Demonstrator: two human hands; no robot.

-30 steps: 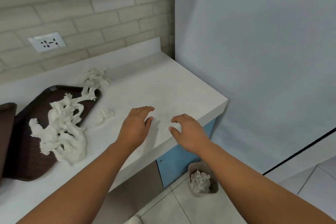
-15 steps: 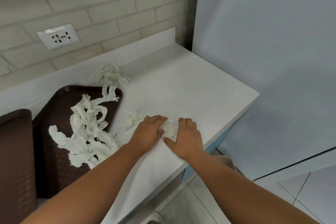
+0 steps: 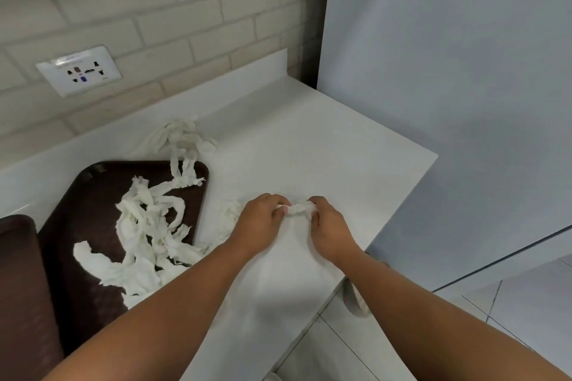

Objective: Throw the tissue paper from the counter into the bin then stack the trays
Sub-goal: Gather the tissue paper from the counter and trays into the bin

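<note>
— Between the two sets of fingers in the head view, what sits there?
— A wad of tissue paper, low over the white counter near its front edge. The left hand pinches one end with curled fingers. The right hand pinches the other end, its fingers curled as well.
— And to the left of the left fingers?
— A small scrap of tissue lies on the counter just beside that hand. Further left, a dark brown tray carries a tangle of torn tissue strips, some spilling over its near edge onto the counter. Beyond the fingers and to the left, a clump of tissue lies by the tray's far corner and trails onto it.
— Any other tray?
— A second brown tray lies at the far left, beside the first. I cannot tell whether they touch.
— The bin?
— The bin stands on the tiled floor below the right forearm, past the counter's edge. Only part of its rim shows.
</note>
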